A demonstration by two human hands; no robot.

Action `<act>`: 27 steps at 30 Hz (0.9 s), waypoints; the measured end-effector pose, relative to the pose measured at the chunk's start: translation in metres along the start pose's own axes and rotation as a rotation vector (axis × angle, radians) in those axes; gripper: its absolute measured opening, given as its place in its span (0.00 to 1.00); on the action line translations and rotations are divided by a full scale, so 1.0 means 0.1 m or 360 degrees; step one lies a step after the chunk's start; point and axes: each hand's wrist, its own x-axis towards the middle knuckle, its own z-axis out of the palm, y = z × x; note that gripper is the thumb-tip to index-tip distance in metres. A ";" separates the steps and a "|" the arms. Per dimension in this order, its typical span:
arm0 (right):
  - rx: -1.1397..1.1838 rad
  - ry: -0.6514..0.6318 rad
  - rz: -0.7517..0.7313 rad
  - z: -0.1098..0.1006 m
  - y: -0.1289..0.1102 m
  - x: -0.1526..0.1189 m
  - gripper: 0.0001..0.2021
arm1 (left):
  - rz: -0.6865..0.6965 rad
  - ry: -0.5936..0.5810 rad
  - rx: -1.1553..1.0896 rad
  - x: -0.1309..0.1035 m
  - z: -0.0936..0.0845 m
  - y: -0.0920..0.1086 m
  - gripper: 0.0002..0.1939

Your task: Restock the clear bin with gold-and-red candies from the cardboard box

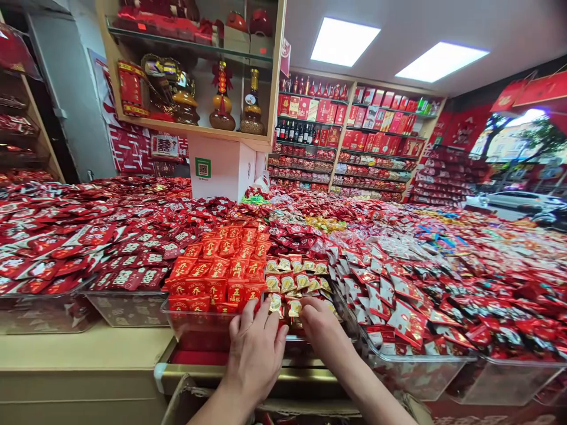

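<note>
My left hand [256, 345] lies over the front of a clear plastic bin, fingers stretched out and slightly apart. Its fingertips touch the small packets where bright red packets [217, 289] with gold lettering meet red-and-gold packets [287, 283]. Just to the right, my right hand [325, 327] is closed, its fingers curled down at the front of the red-and-gold packets. What its fingertips hold, if anything, is hidden. Between the two hands a red-and-gold packet [295, 308] shows. The bright red packets stand in fairly neat rows.
Heaped bins of dark red packets [142, 260] lie left, red-and-white packets [398, 301] right. Below my hands is an open cardboard box [186, 401]. A cabinet [190, 127] with bottles overhangs the display, above a white pillar [217, 183]. Stocked shelves [345, 136] line the back.
</note>
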 end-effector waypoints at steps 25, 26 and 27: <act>0.0605 -0.0335 0.0342 -0.32 -0.40 -0.50 0.06 | 0.0151 -0.0027 0.0084 -0.04 0.16 -0.08 0.17; 0.0681 -0.0386 0.0400 -0.30 -0.46 -0.65 0.06 | 0.0152 -0.0029 0.0078 -0.04 0.15 -0.08 0.17; 0.0729 -0.0414 0.0453 -0.25 -0.51 -0.80 0.07 | 0.0152 -0.0028 0.0075 -0.04 0.15 -0.07 0.17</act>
